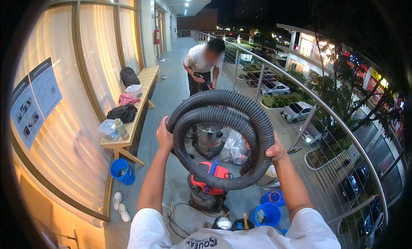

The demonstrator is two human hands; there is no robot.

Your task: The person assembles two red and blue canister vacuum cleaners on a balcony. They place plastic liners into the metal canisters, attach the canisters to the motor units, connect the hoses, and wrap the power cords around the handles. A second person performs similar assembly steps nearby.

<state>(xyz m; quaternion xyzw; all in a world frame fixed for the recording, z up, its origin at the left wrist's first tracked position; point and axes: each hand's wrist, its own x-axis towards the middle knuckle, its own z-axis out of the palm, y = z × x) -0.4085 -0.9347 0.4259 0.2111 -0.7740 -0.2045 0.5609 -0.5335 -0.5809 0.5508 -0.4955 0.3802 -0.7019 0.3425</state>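
Raised in front of me is a thick black ribbed vacuum hose (pixel 267 133), coiled into loops. My left hand (pixel 164 135) is closed on the left side of the coil, its fingers partly hidden behind the hose. My right hand (pixel 277 149) grips the opposite side, thumb on the outer ridges. Below the coil stands a red-and-black vacuum cleaner (pixel 208 201) with a blue piece on top. Through the loop I see a second vacuum cleaner (pixel 209 139) with a shiny drum, beside a clear plastic bag (pixel 234 148).
Ahead, a person (pixel 201 60) bends over, holding a dark item. A wooden bench (pixel 141 88) with bags and containers lines the left wall; a blue bucket (pixel 122 171) and white shoes (pixel 123 211) are nearby. Blue buckets (pixel 271 214) stand at right, by the railing (pixel 339 120). A cable (pixel 171 214) crosses the floor.
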